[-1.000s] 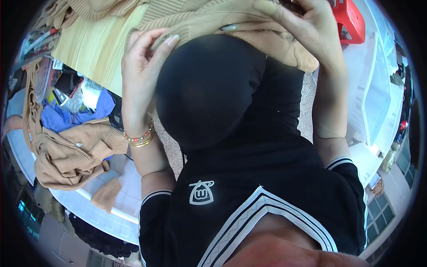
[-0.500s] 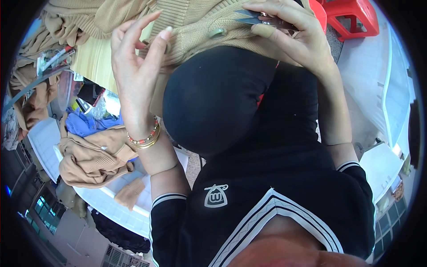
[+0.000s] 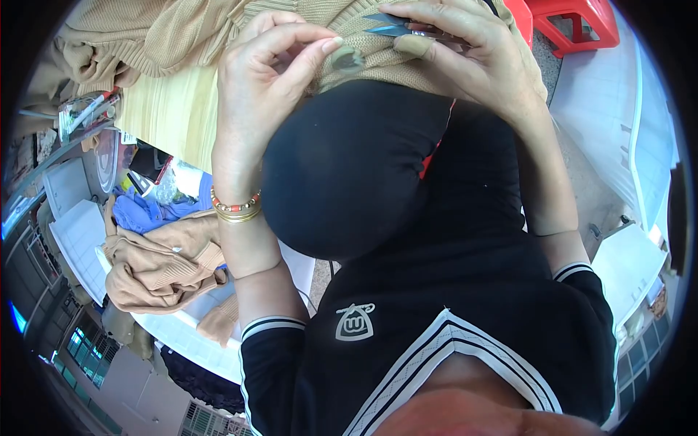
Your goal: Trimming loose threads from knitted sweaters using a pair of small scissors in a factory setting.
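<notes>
Both hands work on the tan ribbed knitted garment (image 3: 371, 54) held against the chest. Left hand (image 3: 254, 94) pinches the knit between curled fingers; right hand (image 3: 472, 58) grips small metal thread snips (image 3: 392, 25), closed around them. Trimming seems underway; careful aim is needed.

At the left of the frame a crumpled tan garment (image 3: 156, 265) lies on a white surface (image 3: 76, 236), with a blue cloth (image 3: 149, 212) bunched just above it. A pale wooden tabletop (image 3: 171, 116) fills the upper left, and more tan fabric (image 3: 102, 47) is heaped along its far edge. A clear plastic container (image 3: 87, 115) sits at the far left edge. In the upper right corner stands a red plastic stool (image 3: 574, 25) on a grey floor (image 3: 582, 167). White panels (image 3: 625, 269) lie at the right.
</notes>
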`<state>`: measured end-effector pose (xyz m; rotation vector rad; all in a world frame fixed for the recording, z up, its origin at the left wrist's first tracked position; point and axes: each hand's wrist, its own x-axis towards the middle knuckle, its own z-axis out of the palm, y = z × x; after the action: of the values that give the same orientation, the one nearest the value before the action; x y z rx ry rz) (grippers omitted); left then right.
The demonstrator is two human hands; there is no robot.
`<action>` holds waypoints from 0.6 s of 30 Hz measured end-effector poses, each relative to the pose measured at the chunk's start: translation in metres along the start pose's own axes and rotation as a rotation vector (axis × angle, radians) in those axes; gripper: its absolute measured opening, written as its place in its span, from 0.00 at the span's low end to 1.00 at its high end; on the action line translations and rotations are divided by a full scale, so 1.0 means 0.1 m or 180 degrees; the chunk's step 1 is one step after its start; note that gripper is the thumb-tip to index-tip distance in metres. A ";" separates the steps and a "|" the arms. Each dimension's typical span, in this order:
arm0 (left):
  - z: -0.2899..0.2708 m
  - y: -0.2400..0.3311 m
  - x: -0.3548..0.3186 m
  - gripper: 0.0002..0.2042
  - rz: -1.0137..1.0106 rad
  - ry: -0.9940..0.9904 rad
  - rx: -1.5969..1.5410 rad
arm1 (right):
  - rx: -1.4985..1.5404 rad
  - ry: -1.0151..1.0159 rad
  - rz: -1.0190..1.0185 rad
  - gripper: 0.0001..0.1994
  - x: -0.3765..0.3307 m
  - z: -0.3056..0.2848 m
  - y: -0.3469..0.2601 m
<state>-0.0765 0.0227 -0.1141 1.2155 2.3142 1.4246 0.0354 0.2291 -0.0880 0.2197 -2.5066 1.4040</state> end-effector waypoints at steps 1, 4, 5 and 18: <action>0.01 -0.01 -0.02 0.04 0.0032 0.0103 -0.0114 | 0.0071 0.0058 -0.0052 0.16 0.01 0.01 -0.01; 0.03 -0.06 -0.06 0.04 0.0083 0.0292 -0.0358 | -0.0020 -0.0067 -0.0052 0.15 0.02 0.00 -0.01; 0.04 -0.07 -0.07 0.04 0.0110 0.0368 -0.0489 | -0.0018 -0.0079 -0.0053 0.15 0.03 0.00 -0.02; 0.02 -0.04 -0.09 0.05 -0.0350 -0.0071 -0.0503 | -0.0097 -0.0103 0.0115 0.15 0.04 0.03 -0.05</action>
<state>-0.0715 0.0169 -0.1204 1.0387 2.1703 1.5145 0.0328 0.2234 -0.0841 0.1936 -2.5685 1.3857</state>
